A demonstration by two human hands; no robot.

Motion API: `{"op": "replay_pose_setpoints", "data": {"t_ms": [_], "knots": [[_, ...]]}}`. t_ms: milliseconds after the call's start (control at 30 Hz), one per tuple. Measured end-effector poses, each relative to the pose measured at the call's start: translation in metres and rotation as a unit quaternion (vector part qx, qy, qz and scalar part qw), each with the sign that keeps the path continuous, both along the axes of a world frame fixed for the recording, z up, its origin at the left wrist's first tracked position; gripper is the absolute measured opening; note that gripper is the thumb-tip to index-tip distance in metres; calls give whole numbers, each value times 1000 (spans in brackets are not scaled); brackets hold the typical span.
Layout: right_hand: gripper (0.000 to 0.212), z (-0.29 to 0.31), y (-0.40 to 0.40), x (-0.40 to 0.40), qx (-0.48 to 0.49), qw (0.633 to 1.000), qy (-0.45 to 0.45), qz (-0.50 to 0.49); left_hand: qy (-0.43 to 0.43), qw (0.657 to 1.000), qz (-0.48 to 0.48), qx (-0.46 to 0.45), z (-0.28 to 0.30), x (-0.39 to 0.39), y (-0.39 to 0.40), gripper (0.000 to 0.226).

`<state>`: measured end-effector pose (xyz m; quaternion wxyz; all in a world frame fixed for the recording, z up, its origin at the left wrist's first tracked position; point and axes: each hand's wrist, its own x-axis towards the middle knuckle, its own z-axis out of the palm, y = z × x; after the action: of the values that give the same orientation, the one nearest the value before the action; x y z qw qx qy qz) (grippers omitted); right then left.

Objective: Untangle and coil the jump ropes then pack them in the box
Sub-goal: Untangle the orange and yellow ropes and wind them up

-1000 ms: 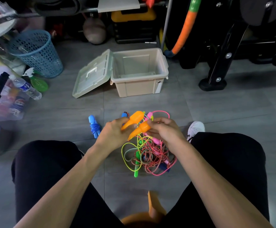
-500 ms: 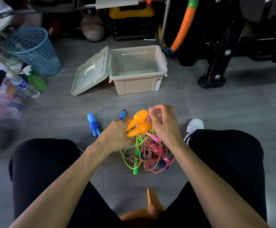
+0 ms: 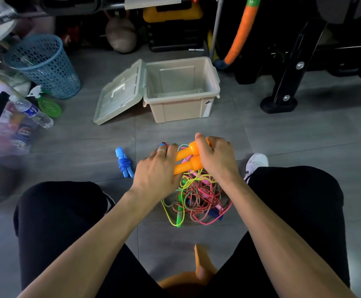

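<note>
So the person's sitting on the grey tiled floor [image 3: 78, 147] with knees spread, and right between the legs there's a tangled heap of thin jump ropes [image 3: 199, 196] in neon yellow, pink, red-speckled and green, with a green handle and a blue one poking out of the mess. Both hands are on a pair of chunky orange plastic handles [image 3: 188, 160] lying side by side just above the heap. The right hand [image 3: 216, 158] has its fingers curled over the far ends of the handles, clearly gripping them. The left hand [image 3: 158, 171] sits against the near ends with fingers fairly straight, a ring on one finger; can't really tell if it's gripping or just resting there. Off to the left on the floor is a blue jump rope already wound up around its handles [image 3: 123, 163], apart from the heap. Further ahead sits the beige plastic storage box [image 3: 184, 104], with its pale hinged lid [image 3: 119, 93] flopped open to the left. A blue perforated plastic basket [image 3: 46, 65] stands at the far left.
</note>
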<state>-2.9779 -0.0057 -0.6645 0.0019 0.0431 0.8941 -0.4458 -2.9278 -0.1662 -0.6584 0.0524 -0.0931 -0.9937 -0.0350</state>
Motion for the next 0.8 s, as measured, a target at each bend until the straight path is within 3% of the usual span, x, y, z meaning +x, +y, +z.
{"op": "replay_pose_setpoints", "data": {"t_ms": [133, 367, 467, 533, 633, 733, 800], "knots": [[54, 2, 4, -4, -30, 999, -29, -25, 7, 1000, 1, -21, 1, -3, 2, 53], [57, 8, 5, -2, 47, 989, -68, 124, -49, 999, 14, -1, 1, -2, -8, 40], [55, 10, 2, 1, 24, 986, -77, 144, -112, 991, 45, 61, 0, -5, -13, 35], [55, 16, 5, 1, -7, 985, -71, 159, -172, 971, 80, 148, 5, -9, -18, 28], [52, 26, 14, -5, -69, 988, -10, 140, -278, 904, 113, 304, 18, -17, -30, 44], [40, 28, 27, -7, -131, 979, 60, 147, -442, 750, 96, 483, 31, -15, -43, 45], [34, 22, 31, -4, -121, 973, 75, 181, -468, 671, 74, 570, 36, -15, -51, 39]]}}
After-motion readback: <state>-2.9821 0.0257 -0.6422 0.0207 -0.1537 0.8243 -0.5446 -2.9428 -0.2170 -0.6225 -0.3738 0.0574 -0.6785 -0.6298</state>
